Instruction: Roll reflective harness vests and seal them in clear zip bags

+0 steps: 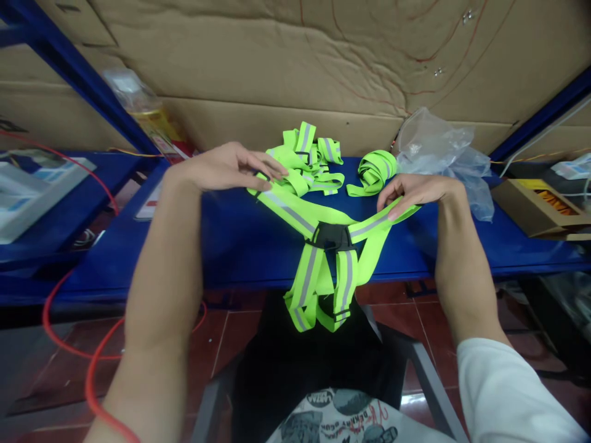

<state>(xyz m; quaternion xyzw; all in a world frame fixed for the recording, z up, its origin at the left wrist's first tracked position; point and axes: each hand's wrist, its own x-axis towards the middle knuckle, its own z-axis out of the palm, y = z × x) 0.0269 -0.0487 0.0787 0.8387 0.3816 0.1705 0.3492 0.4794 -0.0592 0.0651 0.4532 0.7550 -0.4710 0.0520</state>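
A neon yellow-green reflective harness (308, 278) with grey stripes hangs over the front edge of the blue table, its straps joined at a black connector piece (333, 235). My left hand (235, 167) pinches the upper left strap near a black buckle. The upper right strap is pinched between the thumb and fingers of my right hand (409, 192). Lower loops of the harness dangle above my lap. Behind it lies a loose pile of similar reflective straps (311, 161), close to my left hand. One rolled reflective strap (376, 169) sits just beyond my right hand.
Crumpled clear plastic bags (438, 147) lie at the back right, beside an open cardboard box (538, 206). A bottle (143, 107) stands at the back left. A red hose (90, 363) loops by my left forearm. Cardboard (258, 61) backs the blue table (258, 246).
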